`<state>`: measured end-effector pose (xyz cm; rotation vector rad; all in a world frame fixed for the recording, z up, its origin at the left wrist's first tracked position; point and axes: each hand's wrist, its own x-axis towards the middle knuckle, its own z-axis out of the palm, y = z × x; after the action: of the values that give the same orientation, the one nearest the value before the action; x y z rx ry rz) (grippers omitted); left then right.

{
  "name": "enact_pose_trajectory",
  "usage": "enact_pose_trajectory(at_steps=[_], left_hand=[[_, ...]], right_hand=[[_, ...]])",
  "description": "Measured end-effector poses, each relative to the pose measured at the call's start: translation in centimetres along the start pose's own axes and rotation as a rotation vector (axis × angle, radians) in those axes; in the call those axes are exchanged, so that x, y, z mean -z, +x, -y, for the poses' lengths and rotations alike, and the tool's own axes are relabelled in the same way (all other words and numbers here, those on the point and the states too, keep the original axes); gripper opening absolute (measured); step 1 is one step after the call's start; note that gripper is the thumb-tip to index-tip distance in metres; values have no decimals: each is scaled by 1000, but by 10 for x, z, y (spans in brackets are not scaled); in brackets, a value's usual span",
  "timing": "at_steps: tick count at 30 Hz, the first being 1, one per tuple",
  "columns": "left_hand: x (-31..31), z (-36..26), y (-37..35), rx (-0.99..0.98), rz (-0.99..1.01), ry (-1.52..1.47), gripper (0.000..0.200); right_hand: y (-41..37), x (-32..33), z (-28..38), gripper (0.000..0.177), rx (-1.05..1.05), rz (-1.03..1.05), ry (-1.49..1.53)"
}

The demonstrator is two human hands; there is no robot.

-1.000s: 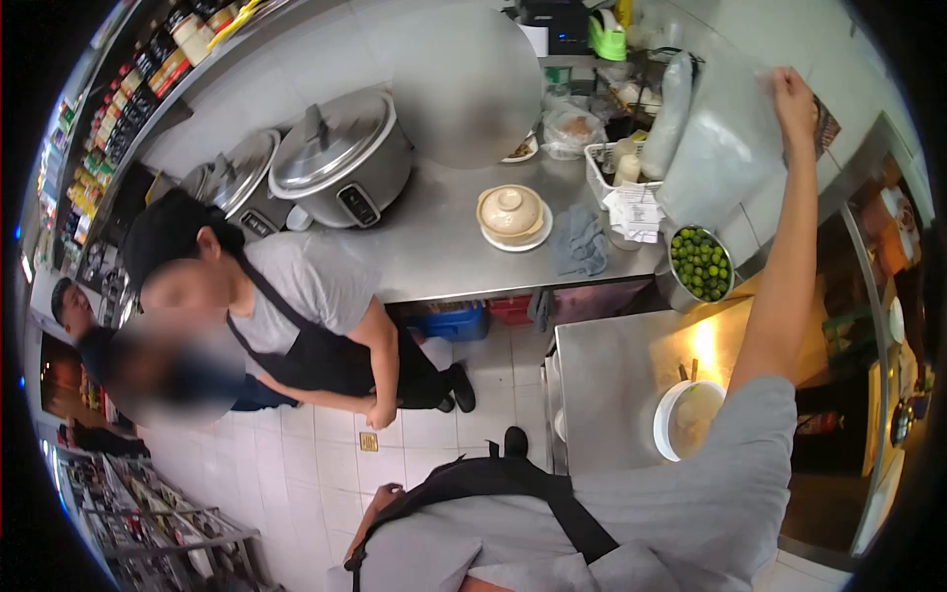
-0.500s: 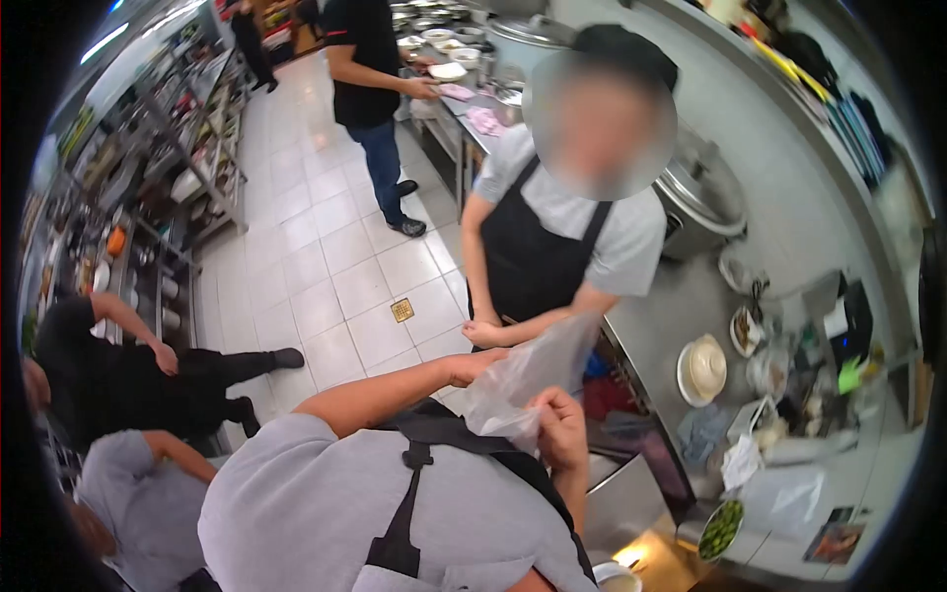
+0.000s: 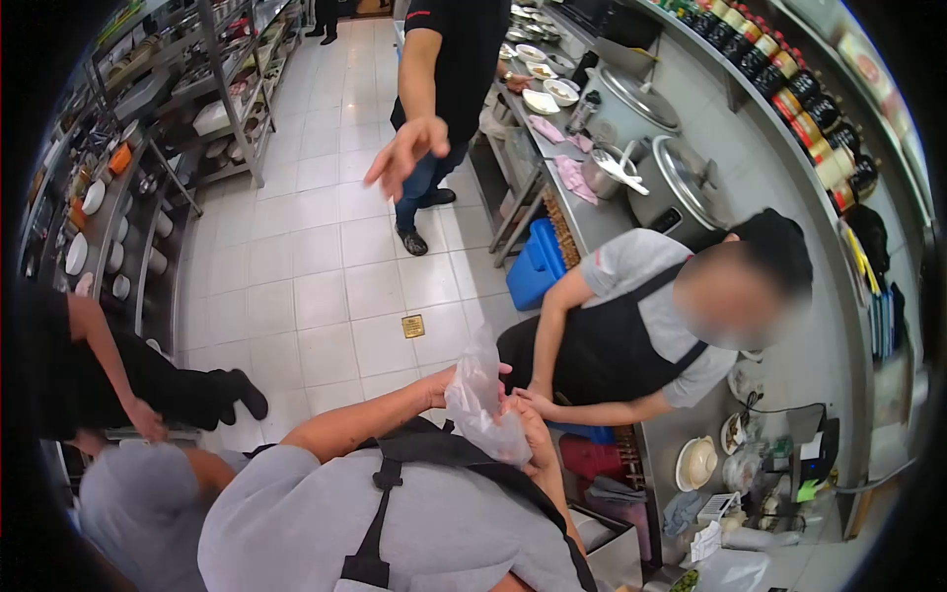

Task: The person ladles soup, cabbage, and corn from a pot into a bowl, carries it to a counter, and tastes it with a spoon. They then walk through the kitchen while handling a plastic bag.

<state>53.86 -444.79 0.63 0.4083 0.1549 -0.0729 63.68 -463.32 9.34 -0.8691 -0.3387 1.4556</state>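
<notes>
A translucent plastic bag (image 3: 475,387) hangs bunched between my two hands in front of my chest. My left hand (image 3: 440,386) is closed on its left side, partly hidden behind the plastic. On the other side, my right hand (image 3: 531,430) pinches the bag's edge, fingers bent up. Close beside my right hand is the hand (image 3: 536,403) of a co-worker in a black apron (image 3: 631,340), who stands to the right with head bowed.
Another person in black reaches a hand (image 3: 409,153) forward over the tiled floor (image 3: 316,266). A steel counter (image 3: 656,439) with a lidded bowl (image 3: 698,462) runs along the right. Rice cookers (image 3: 681,192) stand farther up. At left are steel racks (image 3: 222,89) and people.
The bag is now more bunched together. The apron-wearing co-worker has bent forward, a hand now near mine. The person in black has stretched out an arm. My view has shifted.
</notes>
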Motion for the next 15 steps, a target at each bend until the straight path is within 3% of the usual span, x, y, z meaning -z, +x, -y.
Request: enact_pose_trajectory(at_steps=[2,6,9,15], left_hand=[[34,-23,-11,-19,-42,79,33],[47,-73,-55,-140,-419,545,22],[87,-82,-72,-250,-532,919,21],[82,-98,-91,-389,-761,786,14]], right_hand=[[30,-10,-4,17,-13,-17,-9],[76,-31,-8,14,-30,-167,-43],[103,-45,-2,13,-43,-170,-104],[154,-49,4,16,-123,-81,-244]])
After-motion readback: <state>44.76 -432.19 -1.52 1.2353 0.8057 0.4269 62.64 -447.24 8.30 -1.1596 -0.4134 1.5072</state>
